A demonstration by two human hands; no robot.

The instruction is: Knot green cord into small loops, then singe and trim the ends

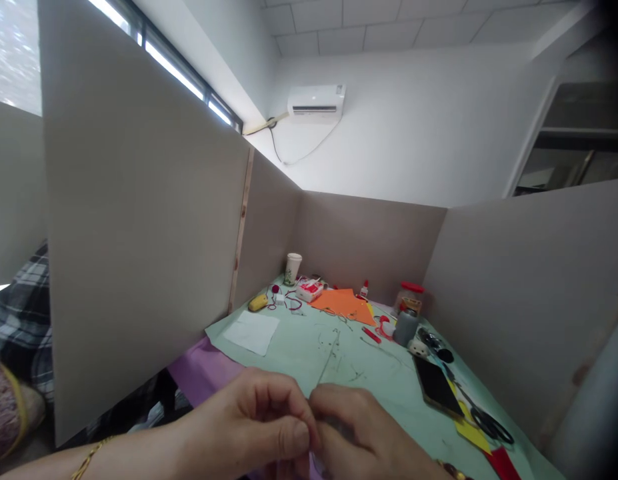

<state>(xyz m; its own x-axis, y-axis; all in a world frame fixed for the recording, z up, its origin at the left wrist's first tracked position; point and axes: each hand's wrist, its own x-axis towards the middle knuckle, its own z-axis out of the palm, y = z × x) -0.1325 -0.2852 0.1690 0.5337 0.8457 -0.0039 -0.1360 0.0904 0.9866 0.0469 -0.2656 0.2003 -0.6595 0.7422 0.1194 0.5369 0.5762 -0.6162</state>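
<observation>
My left hand (269, 420) and my right hand (356, 433) meet low in the middle of the view. Both are closed, thumb and fingers pinched, with the fingertips touching or nearly so. A thin dark strand (331, 357) runs from where they meet toward the far side of the table; whether it is held or lies on the cloth, I cannot tell. Something greyish shows faintly between the right fingers, too hidden to name. Beyond the hands, small dark bits (357, 375) are scattered on the green table cover (293, 357).
A white sheet (251, 332), a yellow object (257, 303), a paper cup (292, 269) and orange paper (345, 304) lie farther back. Along the right are a grey bottle (405, 328), a phone (437, 385), scissors (491, 425) and a red-lidded jar (409, 300). Partition panels (373, 243) surround the table.
</observation>
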